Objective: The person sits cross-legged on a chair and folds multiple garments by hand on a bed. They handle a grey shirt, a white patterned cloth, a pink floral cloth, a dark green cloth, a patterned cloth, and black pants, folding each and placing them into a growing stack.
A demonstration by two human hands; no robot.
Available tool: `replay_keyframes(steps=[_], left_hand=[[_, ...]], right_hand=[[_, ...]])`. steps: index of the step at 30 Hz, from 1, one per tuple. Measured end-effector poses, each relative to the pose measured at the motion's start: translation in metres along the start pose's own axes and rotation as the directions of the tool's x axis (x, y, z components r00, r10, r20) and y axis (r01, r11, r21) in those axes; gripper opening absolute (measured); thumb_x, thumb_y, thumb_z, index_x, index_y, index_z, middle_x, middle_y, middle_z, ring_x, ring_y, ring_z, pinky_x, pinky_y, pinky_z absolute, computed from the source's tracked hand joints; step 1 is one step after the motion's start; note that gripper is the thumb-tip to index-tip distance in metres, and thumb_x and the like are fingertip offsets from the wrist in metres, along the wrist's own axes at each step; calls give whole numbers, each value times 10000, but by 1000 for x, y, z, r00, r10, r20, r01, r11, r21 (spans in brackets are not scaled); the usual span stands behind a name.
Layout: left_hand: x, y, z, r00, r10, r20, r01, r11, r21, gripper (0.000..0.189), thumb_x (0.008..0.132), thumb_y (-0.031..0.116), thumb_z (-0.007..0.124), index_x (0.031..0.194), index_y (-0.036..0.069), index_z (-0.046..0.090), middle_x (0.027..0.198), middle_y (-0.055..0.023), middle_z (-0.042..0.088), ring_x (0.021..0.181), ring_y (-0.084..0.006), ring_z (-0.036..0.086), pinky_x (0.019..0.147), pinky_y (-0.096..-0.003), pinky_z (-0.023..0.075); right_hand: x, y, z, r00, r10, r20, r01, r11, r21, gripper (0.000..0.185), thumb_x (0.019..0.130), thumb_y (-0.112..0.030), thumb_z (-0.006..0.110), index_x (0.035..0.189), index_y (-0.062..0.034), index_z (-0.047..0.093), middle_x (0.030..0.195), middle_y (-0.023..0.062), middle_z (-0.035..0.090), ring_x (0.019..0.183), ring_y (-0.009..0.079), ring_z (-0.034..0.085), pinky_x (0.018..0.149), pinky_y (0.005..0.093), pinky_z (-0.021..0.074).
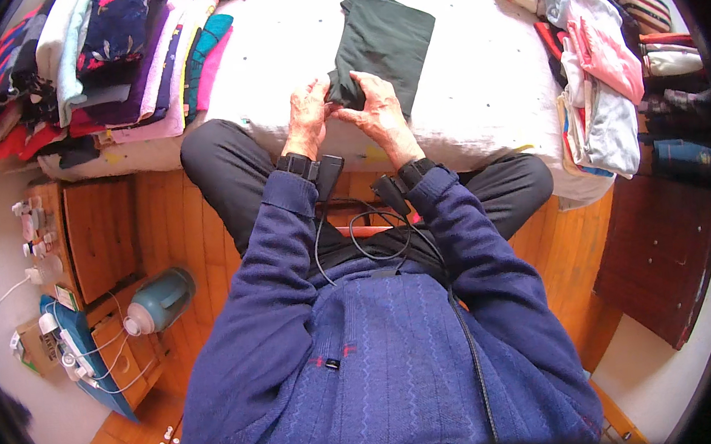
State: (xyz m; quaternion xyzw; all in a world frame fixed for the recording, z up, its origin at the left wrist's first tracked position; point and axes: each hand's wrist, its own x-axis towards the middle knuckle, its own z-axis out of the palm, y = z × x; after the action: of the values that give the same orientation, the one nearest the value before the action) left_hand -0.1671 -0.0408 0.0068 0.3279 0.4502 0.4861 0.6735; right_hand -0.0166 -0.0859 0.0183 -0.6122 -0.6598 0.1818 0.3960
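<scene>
A dark green cloth garment (384, 42), folded into a long flat shape, lies on the white bedspread (285, 29) in front of me. Its near left corner is bunched up between my two hands. My left hand (308, 114) pinches that corner from the left side, fingertips against the cloth. From the right, my right hand (376, 107) grips the same bunched part, its thumb pointing left towards my left fingers. The far end of the garment lies flat, with a small fold at its top left. Which kind of garment it is, I cannot tell.
Stacks of folded clothes (148, 68) stand on the bed at the left, more folded clothes (599, 89) at the right. Cables (374, 252) hang between the wrist straps over my lap. A thermos flask (161, 302) stands on the wooden floor at the left, beside a wooden cabinet (103, 233).
</scene>
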Motion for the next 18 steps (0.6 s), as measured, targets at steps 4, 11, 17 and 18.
replay_keyframes(steps=[4, 11, 17, 18], left_hand=[[-2, 2, -2, 1000, -8, 9, 8, 1000, 6, 246, 1036, 211, 619, 1053, -1, 744, 965, -52, 728, 803, -139, 687, 696, -308, 585], [5, -12, -11, 996, 72, 46, -77, 989, 124, 240, 1011, 176, 642, 1116, -13, 746, 998, -62, 728, 897, -126, 645, 781, -299, 535], [9, -27, -25, 997, -34, 63, 33, 999, 21, 246, 988, 160, 661, 1125, -27, 742, 1013, -41, 731, 887, -114, 643, 806, -294, 522], [9, -29, -27, 995, -43, 85, 42, 999, 18, 263, 999, 149, 648, 1179, -30, 721, 1072, -46, 722, 941, -122, 638, 845, -297, 521]], right_hand=[[5, 5, 3, 999, 28, 31, -27, 999, -39, 538, 793, -153, 781, 1308, -48, 666, 1337, 159, 651, 1252, 367, 568, 1097, 443, 461], [10, 11, 0, 999, 3, 54, -4, 1000, 18, 588, 761, -321, 888, 1232, -19, 704, 1303, 159, 669, 1213, 352, 610, 1061, 422, 491], [9, 6, 7, 999, 28, 21, -26, 996, -86, 551, 826, -353, 845, 1253, -37, 696, 1266, 141, 673, 1205, 348, 611, 1041, 411, 490], [8, 6, 8, 1000, 31, -4, -31, 997, -68, 532, 839, -334, 832, 1260, -39, 693, 1256, 139, 674, 1193, 350, 613, 1032, 412, 492]])
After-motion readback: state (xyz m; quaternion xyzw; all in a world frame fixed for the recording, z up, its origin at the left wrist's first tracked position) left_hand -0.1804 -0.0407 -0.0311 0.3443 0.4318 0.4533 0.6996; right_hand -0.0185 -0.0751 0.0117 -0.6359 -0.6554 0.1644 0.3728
